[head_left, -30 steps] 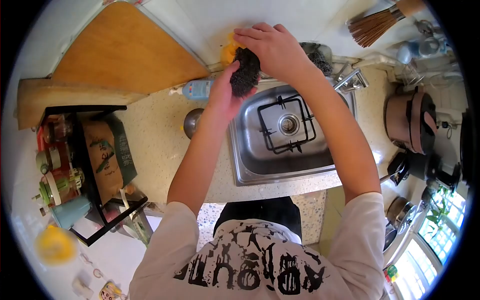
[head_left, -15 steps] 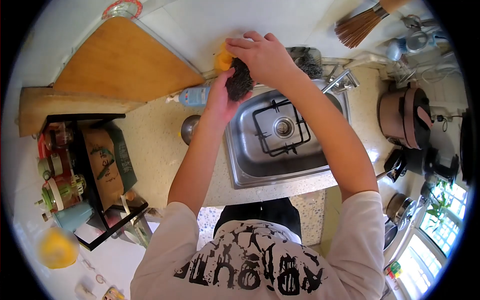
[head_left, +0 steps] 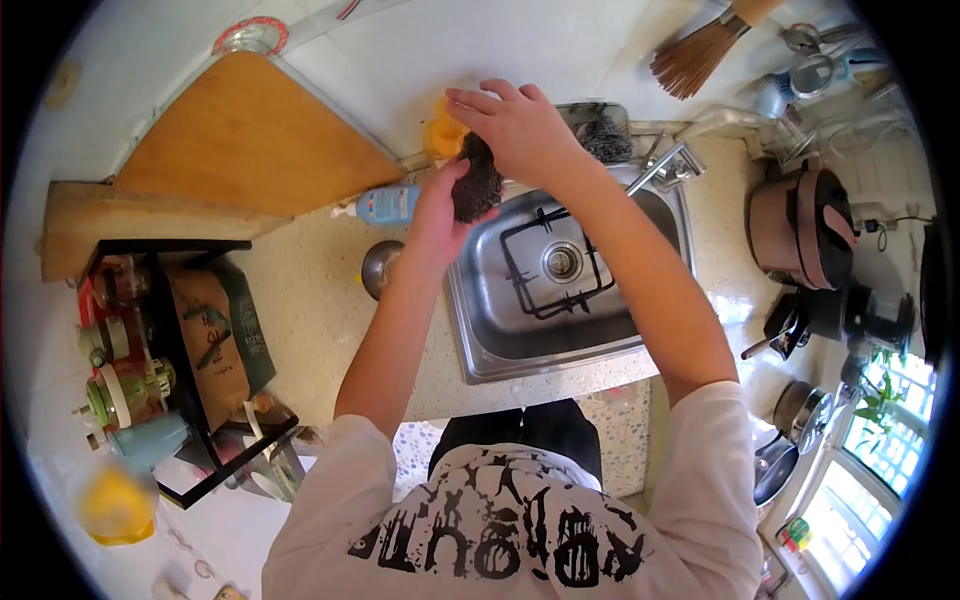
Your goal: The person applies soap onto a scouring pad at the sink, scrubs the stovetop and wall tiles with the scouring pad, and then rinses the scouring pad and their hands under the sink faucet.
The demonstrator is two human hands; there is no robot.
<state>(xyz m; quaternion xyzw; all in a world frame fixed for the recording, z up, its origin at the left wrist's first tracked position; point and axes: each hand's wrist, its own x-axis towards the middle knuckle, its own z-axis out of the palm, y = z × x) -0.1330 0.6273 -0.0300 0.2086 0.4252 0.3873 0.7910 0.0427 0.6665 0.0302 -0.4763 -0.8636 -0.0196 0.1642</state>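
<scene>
A dark steel-wool scrubber [head_left: 478,185] rests in my left hand [head_left: 440,207], whose fingers wrap round it beyond the sink's back left corner. My right hand [head_left: 515,130] reaches over a yellow bottle [head_left: 444,130] behind the scrubber, its fingers bent over the bottle's top; what they grip is hidden. Below my hands is the steel sink [head_left: 520,345], with a black pan support [head_left: 508,262] lying around the drain. A blue bottle [head_left: 388,205] lies or stands left of my left hand, and a round metal bowl [head_left: 378,270] is nearer me.
More steel wool sits in a clear tray [head_left: 605,138] beside the faucet [head_left: 680,165]. At the left are a wooden board [head_left: 250,140] and a black rack [head_left: 185,370]. A cooker [head_left: 800,228] stands at the right; a brush [head_left: 700,55] hangs on the wall.
The camera view has shifted, so the sink and cooker appear farther left. My left hand still holds the scrubber, and my right hand remains over the yellow bottle.
</scene>
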